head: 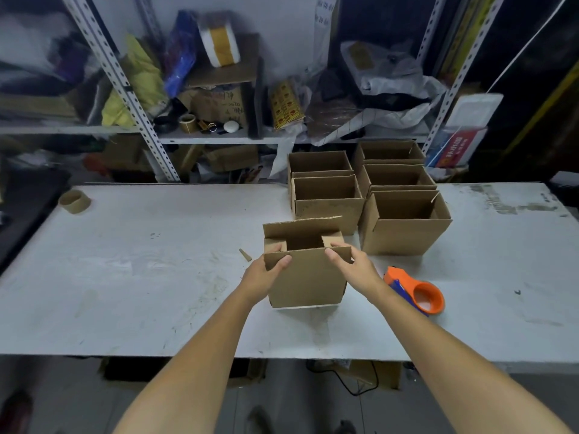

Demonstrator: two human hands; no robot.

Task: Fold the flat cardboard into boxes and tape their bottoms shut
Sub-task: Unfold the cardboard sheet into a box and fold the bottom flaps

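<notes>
A brown cardboard box stands on the white table, its upper flaps partly folded. The two short flaps lie inward, the far long flap stands up, and the near long flap leans toward me. My left hand grips the near flap's left edge, thumb on the outside and fingers over the rim. At the flap's right edge my right hand holds it the same way. An orange tape dispenser lies on the table just right of my right wrist.
Several folded open boxes stand in two rows at the back right of the table. An empty tape core sits at the far left. A small cardboard scrap lies left of the box. Cluttered metal shelves rise behind.
</notes>
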